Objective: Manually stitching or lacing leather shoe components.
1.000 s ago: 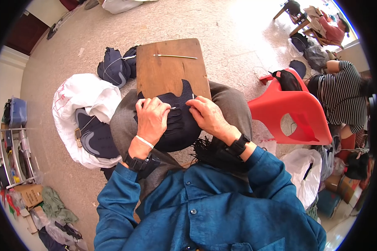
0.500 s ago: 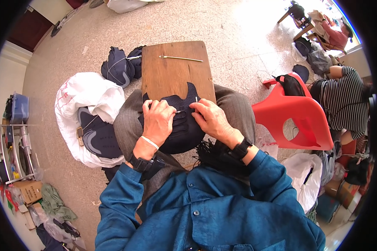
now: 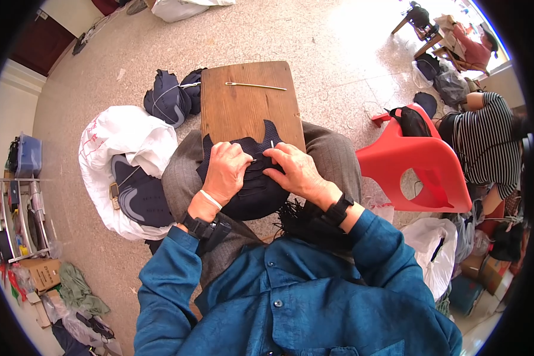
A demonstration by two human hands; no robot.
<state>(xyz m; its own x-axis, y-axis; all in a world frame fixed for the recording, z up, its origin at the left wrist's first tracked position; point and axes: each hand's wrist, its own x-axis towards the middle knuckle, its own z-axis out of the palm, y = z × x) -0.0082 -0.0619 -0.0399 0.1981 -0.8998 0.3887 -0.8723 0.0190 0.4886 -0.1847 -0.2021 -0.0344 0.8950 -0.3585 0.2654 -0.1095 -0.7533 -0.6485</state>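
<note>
A dark navy shoe upper [image 3: 256, 196] lies across my lap at the near end of a wooden board [image 3: 243, 107]. My left hand [image 3: 224, 172] presses on its left side, fingers closed on the fabric. My right hand [image 3: 293, 168] pinches a thin needle that sticks up at the upper's top edge. The two hands nearly touch at the fingertips. A long metal awl [image 3: 255, 86] rests on the far part of the board. A bundle of black thread [image 3: 302, 219] hangs under my right wrist.
A white sack [image 3: 124, 154] holding more navy uppers [image 3: 137, 193] lies on the floor at my left, with a tied bundle of uppers [image 3: 171, 98] beyond it. A red plastic chair [image 3: 421, 169] stands at my right. A person in a striped shirt [image 3: 486, 136] sits behind it.
My hands and the upper sit slightly lower and nearer to me on the board. My right fingers have closed in on the needle at the upper's edge.
</note>
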